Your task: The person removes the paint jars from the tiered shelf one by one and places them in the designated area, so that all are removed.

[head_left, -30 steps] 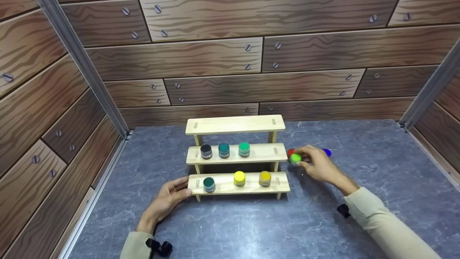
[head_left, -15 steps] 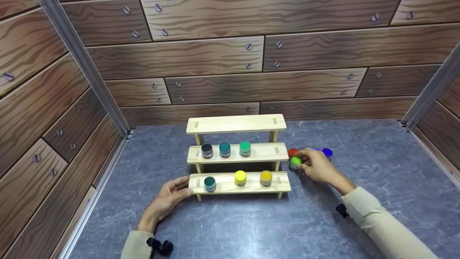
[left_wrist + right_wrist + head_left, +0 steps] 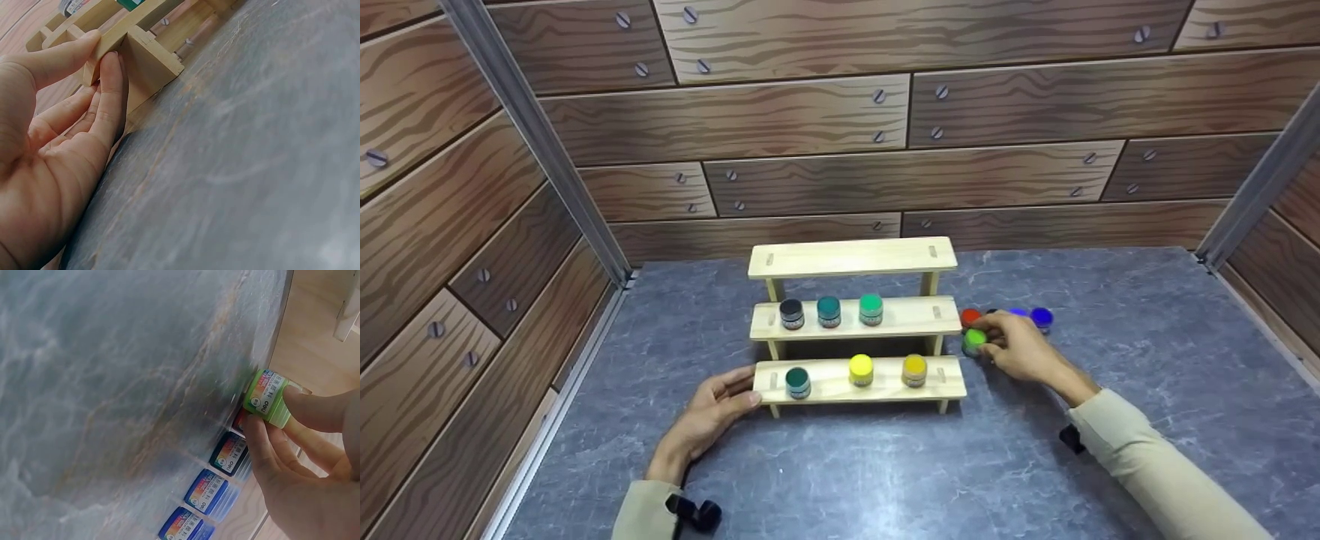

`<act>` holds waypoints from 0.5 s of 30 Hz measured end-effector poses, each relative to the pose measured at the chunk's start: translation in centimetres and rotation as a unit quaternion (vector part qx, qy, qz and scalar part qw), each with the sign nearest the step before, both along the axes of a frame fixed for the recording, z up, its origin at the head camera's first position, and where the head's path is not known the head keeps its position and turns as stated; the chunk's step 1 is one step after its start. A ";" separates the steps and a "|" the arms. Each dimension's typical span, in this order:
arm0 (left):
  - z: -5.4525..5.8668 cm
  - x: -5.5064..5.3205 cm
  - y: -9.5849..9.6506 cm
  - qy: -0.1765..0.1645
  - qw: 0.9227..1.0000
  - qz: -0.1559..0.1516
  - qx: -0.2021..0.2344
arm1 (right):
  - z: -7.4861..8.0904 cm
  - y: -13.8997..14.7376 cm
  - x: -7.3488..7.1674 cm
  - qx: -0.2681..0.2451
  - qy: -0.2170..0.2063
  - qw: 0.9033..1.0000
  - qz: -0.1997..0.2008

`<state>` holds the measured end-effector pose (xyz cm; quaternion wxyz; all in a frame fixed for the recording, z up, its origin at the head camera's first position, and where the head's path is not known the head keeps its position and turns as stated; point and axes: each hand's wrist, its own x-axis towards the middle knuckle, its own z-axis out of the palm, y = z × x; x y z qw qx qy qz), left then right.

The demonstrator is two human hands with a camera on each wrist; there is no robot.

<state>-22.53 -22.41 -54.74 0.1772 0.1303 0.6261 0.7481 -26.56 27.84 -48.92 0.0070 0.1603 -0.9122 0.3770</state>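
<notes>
Left hand (image 3: 706, 414) pinches the bottom shelf (image 3: 829, 381) of the three-tier wooden rack (image 3: 851, 259) at one end, my guess is so it won't wander; right hand (image 3: 1021, 349) has the lime-green paint jar (image 3: 974, 343) between thumb and fingers, just beside the rack

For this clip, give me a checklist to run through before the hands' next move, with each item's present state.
1. Left hand steadying the rack: ok, it grips the left end of the bottom shelf.
2. Right hand holding the lime jar: ok, thumb and fingers are on it.
3. Lime jar on the rack: not ok, it is beside the rack's right side.
4. Lime jar lifted off the table: cannot tell.
5. Shelved jars upright: ok, all six.
</notes>
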 end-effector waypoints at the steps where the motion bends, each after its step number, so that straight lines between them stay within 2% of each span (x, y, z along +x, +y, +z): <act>1: 0.0 0.0 0.0 -0.001 1.000 0.000 0.001 | 0.0 0.0 0.0 -0.001 -0.001 1.000 -0.002; 11: 0.1 0.1 0.1 -0.007 1.000 0.009 -0.004 | 0.1 0.0 0.1 -0.001 0.008 1.000 -0.005; 15: 0.2 0.1 0.0 -0.005 1.000 0.009 -0.005 | 0.8 0.1 0.0 -0.005 0.022 1.000 -0.001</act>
